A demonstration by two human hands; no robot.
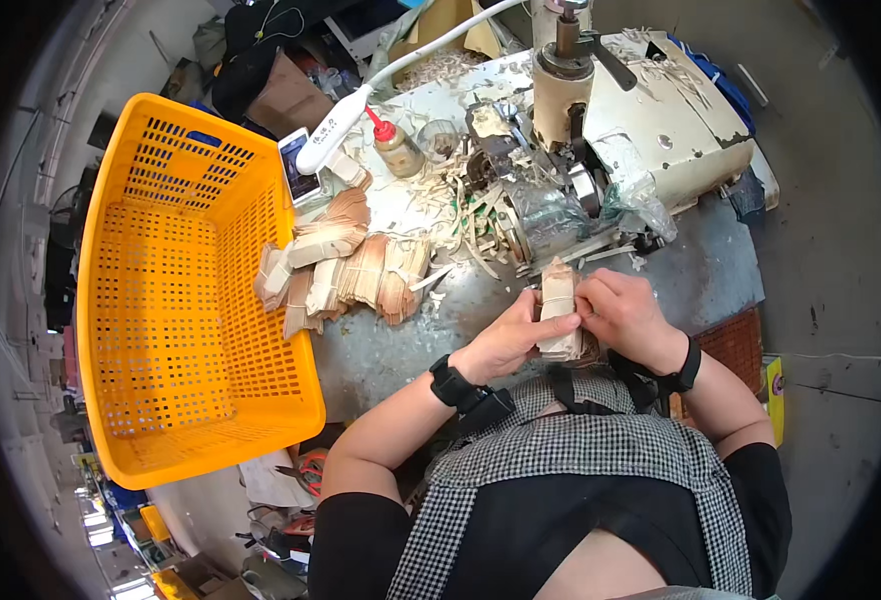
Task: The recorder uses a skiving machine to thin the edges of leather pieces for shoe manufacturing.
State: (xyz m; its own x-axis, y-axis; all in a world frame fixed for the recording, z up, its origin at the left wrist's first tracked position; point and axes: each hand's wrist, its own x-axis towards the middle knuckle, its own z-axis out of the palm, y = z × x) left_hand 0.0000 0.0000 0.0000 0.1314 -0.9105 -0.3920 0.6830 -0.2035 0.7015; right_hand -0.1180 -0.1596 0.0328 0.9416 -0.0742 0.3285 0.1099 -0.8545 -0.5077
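Observation:
Close in front of my body, a bundle of thin tan leather-like pieces (559, 300) is held upright, with a pale band around its middle. My left hand (509, 335) grips it from the left, thumb laid across its front. Closed fingers of my right hand (623, 308) pinch at the bundle's right edge by the band; whether they also hold the band's end is hidden. More banded bundles (361, 272) lie fanned out on the metal worktable (361, 355), left of my hands, against the basket.
A yellow plastic basket (151, 445) stands at the left. Beyond my hands is a cream machine (651, 130) with a cylinder head, trimmed strips (476, 225) scattered beside it. A red-capped bottle (398, 152), a white lamp (336, 132) and a phone (303, 182) are at the back.

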